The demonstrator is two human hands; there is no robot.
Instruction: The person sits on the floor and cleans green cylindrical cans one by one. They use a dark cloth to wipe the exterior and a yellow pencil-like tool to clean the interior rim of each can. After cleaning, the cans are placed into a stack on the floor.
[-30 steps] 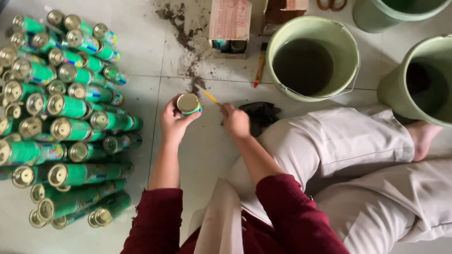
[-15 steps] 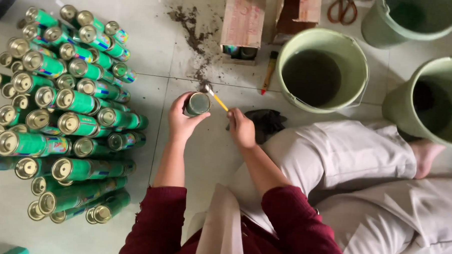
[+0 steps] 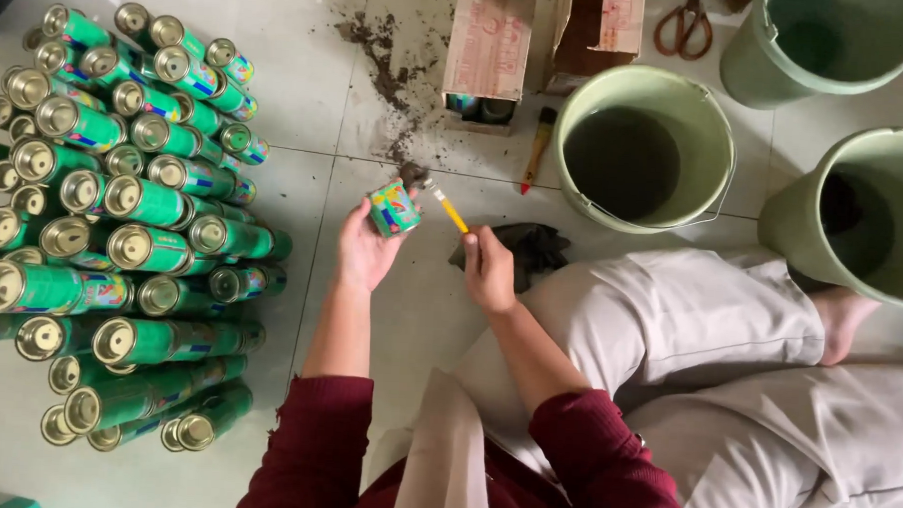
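While both hands work over the tiled floor [image 3: 409, 313], three pale green buckets stand to the right: nearest bucket [image 3: 643, 149] holds dark liquid, far bucket [image 3: 824, 42] looks dark inside too, right bucket [image 3: 853, 213] has dark stuff at the bottom, can't tell what. Cardboard box [image 3: 487, 50] lies on its side w/ can ends showing in its open end. Big pile of green cans [image 3: 122, 222] lies on the left, gold ends facing up toward the camera.

Left hand [image 3: 364, 249] grips a small green can [image 3: 394, 208], tilted, fingers wrapped round its lower body, thumb on the near side; can sits just above the palm, over the floor near the dirt trail [image 3: 383, 66]. Right hand [image 3: 491, 270] is clenched on a yellow-handled brush [image 3: 443, 204], handle running up-left out of the fingers, bristle end touching the can's top. Black cloth [image 3: 527, 245] lies just beside the right hand. Another brush [image 3: 535, 147] lies between box & nearest bucket; scissors [image 3: 685, 22] up top.
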